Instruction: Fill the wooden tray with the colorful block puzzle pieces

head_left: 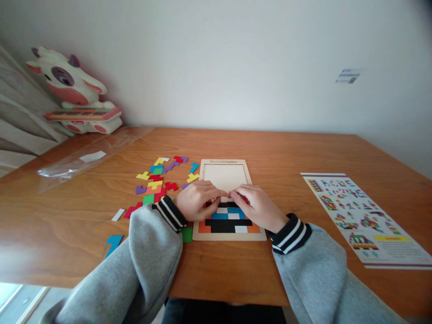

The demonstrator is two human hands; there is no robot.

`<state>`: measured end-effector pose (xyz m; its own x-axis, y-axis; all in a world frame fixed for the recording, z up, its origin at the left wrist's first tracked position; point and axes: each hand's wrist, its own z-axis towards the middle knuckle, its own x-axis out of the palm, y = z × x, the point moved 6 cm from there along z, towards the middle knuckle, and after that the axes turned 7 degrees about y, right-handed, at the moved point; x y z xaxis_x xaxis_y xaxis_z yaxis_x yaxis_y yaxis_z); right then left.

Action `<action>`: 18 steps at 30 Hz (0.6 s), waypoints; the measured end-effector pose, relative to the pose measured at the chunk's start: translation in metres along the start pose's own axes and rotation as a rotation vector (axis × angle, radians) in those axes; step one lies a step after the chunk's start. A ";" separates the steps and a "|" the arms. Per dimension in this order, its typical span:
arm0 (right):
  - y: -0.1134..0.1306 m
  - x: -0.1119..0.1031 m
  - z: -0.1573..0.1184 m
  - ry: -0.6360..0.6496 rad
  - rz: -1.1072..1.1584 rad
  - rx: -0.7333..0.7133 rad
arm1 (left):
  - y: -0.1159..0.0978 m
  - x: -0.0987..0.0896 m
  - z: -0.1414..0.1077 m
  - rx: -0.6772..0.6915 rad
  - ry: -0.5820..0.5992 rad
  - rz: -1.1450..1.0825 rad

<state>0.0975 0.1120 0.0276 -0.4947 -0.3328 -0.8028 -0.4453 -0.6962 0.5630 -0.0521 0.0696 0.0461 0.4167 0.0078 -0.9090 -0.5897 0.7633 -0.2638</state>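
Observation:
A light wooden puzzle frame lies flat on the table. Black, blue, white and orange pieces fill its near part, while its far part shows bare wood. My left hand is over the frame's left side, and my right hand over its right side. The fingertips of both hands meet near the middle, just beyond the black pieces. Each hand is closed in a pinch; whatever lies between the fingers is too small or hidden to name.
Several coloured pieces are scattered left of the frame, with a blue piece nearer the front edge. A clear plastic bag and a cow toy stand at the back left. A printed pattern sheet lies right.

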 end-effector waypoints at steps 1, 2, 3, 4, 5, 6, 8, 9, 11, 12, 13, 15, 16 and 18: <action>0.000 0.000 0.000 0.007 0.007 0.000 | -0.001 0.000 0.000 0.000 0.004 -0.004; 0.000 0.000 0.000 0.010 0.014 0.000 | -0.001 0.001 0.000 -0.001 0.007 -0.008; 0.001 0.000 0.000 0.009 0.020 0.004 | -0.001 0.001 0.000 0.001 0.006 -0.012; 0.001 0.000 0.000 0.006 0.026 0.008 | -0.001 0.002 0.000 0.004 0.007 -0.016; 0.001 0.000 0.000 0.003 0.032 0.011 | 0.000 0.003 0.000 0.006 0.003 -0.019; 0.002 0.000 0.000 0.000 0.039 0.013 | 0.000 0.003 -0.001 0.008 0.001 -0.024; 0.002 0.000 0.001 0.001 0.058 0.012 | 0.001 0.005 -0.001 0.001 -0.002 -0.034; 0.002 0.000 0.001 0.004 0.070 0.012 | 0.002 0.005 -0.001 -0.006 -0.004 -0.040; 0.002 0.001 0.001 0.011 0.094 0.016 | 0.003 0.006 -0.002 -0.025 -0.009 -0.055; 0.001 0.001 0.000 0.016 0.101 0.020 | 0.003 0.006 -0.002 -0.032 -0.012 -0.063; 0.001 0.001 0.000 0.017 0.105 0.021 | 0.003 0.006 -0.002 -0.037 -0.016 -0.070; 0.001 0.001 0.000 0.011 0.099 0.016 | 0.003 0.005 -0.002 -0.043 -0.026 -0.074; 0.001 0.000 0.000 0.000 0.091 0.012 | 0.004 0.004 -0.002 -0.048 -0.033 -0.068; 0.000 -0.003 -0.001 -0.036 0.067 0.009 | 0.007 0.000 -0.002 -0.068 -0.067 -0.030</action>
<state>0.0997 0.1127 0.0295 -0.5499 -0.3554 -0.7559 -0.4170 -0.6673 0.6171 -0.0577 0.0734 0.0440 0.4788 0.0302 -0.8774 -0.6207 0.7184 -0.3140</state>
